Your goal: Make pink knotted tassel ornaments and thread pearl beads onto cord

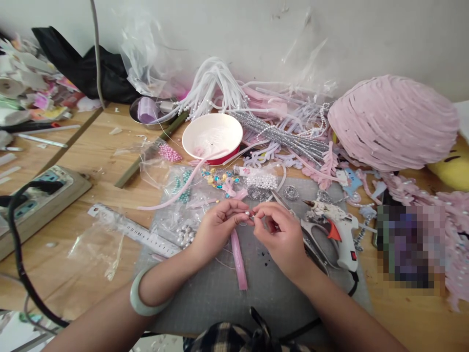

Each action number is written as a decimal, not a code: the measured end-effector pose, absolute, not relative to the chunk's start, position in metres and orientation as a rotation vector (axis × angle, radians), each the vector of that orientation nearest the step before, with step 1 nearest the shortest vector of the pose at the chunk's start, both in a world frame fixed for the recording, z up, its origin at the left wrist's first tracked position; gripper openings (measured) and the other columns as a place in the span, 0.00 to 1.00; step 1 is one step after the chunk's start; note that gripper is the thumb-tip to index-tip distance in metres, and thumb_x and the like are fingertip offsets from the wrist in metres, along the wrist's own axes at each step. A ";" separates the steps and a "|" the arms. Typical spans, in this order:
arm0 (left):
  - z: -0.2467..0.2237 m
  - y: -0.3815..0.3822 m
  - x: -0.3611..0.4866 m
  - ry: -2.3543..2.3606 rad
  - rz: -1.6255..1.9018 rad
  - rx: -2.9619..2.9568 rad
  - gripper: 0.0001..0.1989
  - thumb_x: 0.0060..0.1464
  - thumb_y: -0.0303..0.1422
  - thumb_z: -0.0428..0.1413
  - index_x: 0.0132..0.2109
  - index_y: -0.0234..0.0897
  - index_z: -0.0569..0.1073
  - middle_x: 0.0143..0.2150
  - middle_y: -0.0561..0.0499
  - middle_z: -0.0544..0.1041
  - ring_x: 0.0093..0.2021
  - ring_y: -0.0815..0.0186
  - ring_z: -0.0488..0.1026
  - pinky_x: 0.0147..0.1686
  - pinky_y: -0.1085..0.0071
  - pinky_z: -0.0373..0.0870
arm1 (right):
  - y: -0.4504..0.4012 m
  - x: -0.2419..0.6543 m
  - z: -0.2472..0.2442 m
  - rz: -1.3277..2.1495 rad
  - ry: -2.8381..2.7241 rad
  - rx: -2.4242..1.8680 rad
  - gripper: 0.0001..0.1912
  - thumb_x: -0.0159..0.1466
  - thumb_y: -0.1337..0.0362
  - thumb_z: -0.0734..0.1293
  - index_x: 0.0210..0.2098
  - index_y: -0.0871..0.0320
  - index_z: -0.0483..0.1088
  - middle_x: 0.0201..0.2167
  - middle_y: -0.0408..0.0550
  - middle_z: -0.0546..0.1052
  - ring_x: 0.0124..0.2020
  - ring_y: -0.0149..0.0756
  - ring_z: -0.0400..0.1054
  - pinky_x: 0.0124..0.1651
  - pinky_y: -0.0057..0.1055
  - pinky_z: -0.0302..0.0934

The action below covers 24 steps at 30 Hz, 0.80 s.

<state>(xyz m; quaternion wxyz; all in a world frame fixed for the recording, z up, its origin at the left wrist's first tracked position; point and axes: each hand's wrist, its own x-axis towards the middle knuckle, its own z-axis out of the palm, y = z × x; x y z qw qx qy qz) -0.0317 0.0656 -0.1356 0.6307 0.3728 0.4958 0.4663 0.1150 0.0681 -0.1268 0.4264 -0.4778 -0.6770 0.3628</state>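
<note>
White and tiny, a bead [247,213] sits at the fingertips of the left hand [214,227], over the grey mat [205,298]; from my seat far down the feed, I read that thumb and forefinger as pinched nearly closed on it. Close by, the right hand [280,234] has its fingers curled inward, thumb and forefinger brought almost together, though I can't tell what, if anything, they grip. My worry is the bead itself: so small and probably smooth, it could pop out if the pinch went slack or skewed, and finding it among the loose grey pearls [186,235] would be slow. I'd also watch the right knuckles — the glue gun [346,239] lies just beyond them, nozzle towards the hands, and a careless sweep could mean a burn if it is hot, which I cannot tell. The scissors [311,244] beside that wrist might snag it too. Counting outward, I get two hands, one bead at the fingertips, one pink strip [239,259] on the mat between the forearms, one glue gun, one ruler [137,232] slanting off the mat's edge, two coils of silver trim [291,193], and one white-lined bowl [212,134]; the pearls are too many and too jumbled for me to number.
</note>
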 end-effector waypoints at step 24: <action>-0.138 0.064 -0.032 1.124 1.043 0.889 0.06 0.48 0.30 0.59 0.35 0.35 0.73 0.31 0.53 0.77 0.33 0.68 0.75 0.36 0.73 0.71 | 0.069 0.114 -0.128 0.789 -1.768 -1.152 0.07 0.56 0.75 0.63 0.28 0.57 0.66 0.29 0.44 0.71 0.26 0.28 0.61 0.28 0.26 0.56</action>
